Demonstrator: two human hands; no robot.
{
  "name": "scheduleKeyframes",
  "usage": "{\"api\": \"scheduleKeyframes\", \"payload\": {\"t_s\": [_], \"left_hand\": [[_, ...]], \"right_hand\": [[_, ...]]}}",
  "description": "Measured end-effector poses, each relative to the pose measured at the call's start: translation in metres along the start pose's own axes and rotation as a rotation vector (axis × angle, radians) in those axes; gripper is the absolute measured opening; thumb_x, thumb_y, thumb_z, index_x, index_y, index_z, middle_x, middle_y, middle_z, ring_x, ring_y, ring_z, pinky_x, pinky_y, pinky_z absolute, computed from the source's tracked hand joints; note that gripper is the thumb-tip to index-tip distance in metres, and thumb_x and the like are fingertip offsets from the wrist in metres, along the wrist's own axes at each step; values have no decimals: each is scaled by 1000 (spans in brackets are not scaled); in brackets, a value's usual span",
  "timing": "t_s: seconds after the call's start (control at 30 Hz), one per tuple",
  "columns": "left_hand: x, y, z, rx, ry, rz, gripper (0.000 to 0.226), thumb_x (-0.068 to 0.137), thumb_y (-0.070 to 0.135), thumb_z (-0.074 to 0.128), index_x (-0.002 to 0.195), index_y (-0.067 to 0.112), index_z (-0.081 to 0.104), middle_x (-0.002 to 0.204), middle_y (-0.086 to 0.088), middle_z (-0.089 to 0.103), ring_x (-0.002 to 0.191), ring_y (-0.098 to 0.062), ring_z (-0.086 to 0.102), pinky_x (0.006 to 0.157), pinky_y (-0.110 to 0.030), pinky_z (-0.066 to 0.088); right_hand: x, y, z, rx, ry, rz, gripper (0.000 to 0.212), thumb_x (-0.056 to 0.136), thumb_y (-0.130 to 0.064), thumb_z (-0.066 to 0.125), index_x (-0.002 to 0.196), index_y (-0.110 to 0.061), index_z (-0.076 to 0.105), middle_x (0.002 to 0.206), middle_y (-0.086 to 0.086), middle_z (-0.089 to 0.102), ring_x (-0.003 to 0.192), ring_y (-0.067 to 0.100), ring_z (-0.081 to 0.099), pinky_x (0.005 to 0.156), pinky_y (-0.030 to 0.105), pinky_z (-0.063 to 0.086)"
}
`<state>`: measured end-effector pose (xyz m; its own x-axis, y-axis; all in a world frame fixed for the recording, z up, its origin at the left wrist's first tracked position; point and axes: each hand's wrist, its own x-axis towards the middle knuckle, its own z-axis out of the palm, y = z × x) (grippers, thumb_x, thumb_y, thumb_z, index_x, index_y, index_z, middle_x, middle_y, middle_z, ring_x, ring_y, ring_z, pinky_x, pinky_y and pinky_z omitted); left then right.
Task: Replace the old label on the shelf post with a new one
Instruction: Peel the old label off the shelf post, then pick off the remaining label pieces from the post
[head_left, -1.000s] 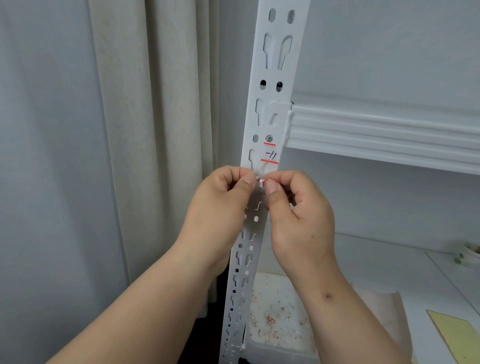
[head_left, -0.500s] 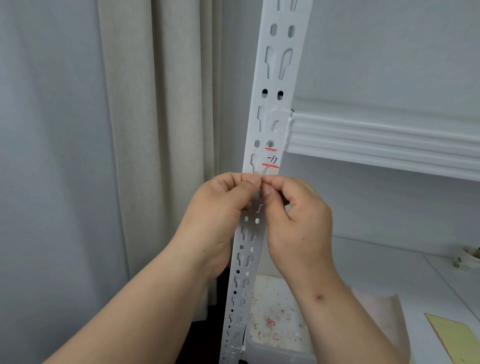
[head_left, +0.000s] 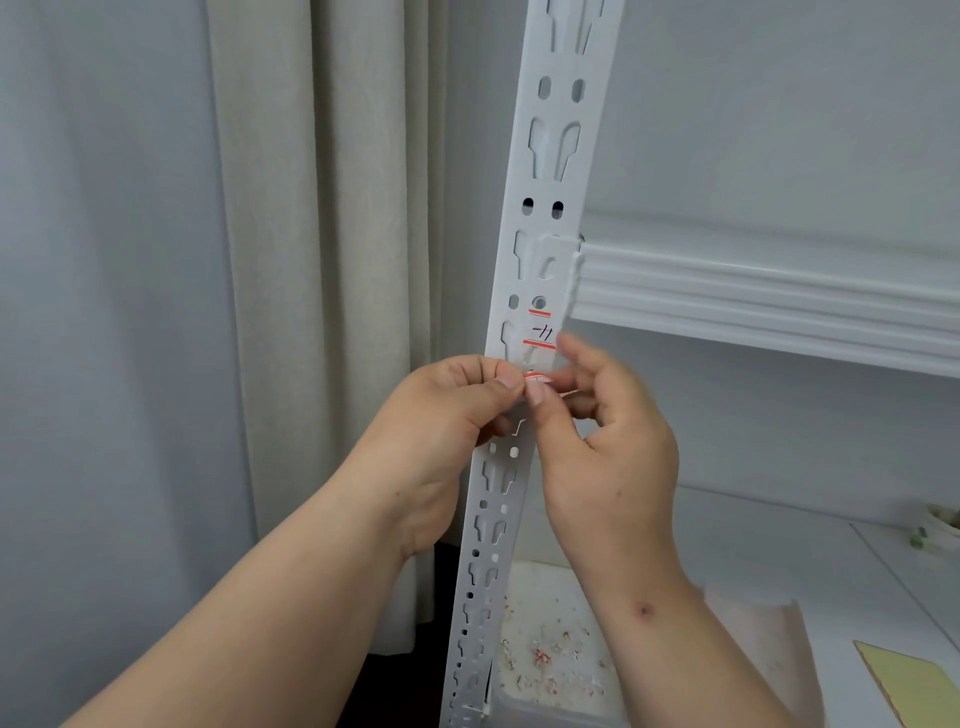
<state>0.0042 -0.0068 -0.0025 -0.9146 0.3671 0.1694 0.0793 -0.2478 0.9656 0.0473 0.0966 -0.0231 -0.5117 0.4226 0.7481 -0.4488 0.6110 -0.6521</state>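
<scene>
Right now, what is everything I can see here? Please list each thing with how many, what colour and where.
shelf post: one, white, perforated, running top to bottom at centre.
label on post: one, white with red lines and dark marks, just above the hands.
small label piece: one, white and red, pinched between both hands in front of the post.
shelf beam: one, white, ribbed, running right from the post.
curtain: one, beige, left of the post.
tray: one, white, holding red and white scraps, bottom centre.
yellow sheet: one, bottom right corner.
left hand: pinches the piece.
right hand: pinches the piece.
</scene>
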Motion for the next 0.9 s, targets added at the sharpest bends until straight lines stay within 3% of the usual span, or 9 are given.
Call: {"api": "scheduleKeyframes", "payload": {"t_s": [0.07,0.2,0.43,0.63,0.73,0.83,0.9], "left_hand": [[1,1,1,-3,11,-2,26,95,9,59,71,15,66,65,4,58,60,-9,45,70,-24,40],[2,0,3,-8,2,7,26,96,9,57,71,13,65,66,-1,53,60,-10,44,70,-26,38],[3,-3,3,-9,-22,15,24,94,7,59,73,13,69,77,-8,59,63,-10,46,70,-23,43],[2,-2,4,43,29,52,17,93,8,61,79,8,71,81,-12,59,57,-6,50,59,-13,46],[0,-3,6,148,68,138,22,92,13,65,74,17,76,77,-8,68,64,-8,56,73,-24,49],[-5,-3,10,272,98,214,17,91,18,67,80,23,79,86,-14,76,82,-33,68,87,-43,56],[-8,-3,13,329,93,231,16,91,19,67,86,25,80,89,-16,76,92,-38,69,90,-52,56]], "right_hand": [[1,-3,0,-2,49,17,36,83,-18,71,101,-42,50,92,-10,60,76,7,60,68,8,43],[0,0,2,-111,61,-71,3,84,-23,64,86,-25,65,84,-9,61,78,6,59,71,15,44],[-1,5,1,-62,11,-54,13,86,-19,61,90,-19,73,83,-10,65,81,0,60,72,3,40],[3,7,-4,1,-9,68,6,83,-25,66,86,-26,72,83,-10,69,81,5,64,72,16,49],[5,9,-5,-23,3,118,11,84,-24,70,78,-32,67,81,-10,69,80,6,64,72,22,50],[6,11,-8,-62,21,130,18,84,-23,70,72,-34,62,78,-10,68,78,7,64,69,23,49],[5,13,-10,-79,25,131,16,84,-22,69,73,-31,63,77,-9,67,76,8,63,67,24,49]]}}
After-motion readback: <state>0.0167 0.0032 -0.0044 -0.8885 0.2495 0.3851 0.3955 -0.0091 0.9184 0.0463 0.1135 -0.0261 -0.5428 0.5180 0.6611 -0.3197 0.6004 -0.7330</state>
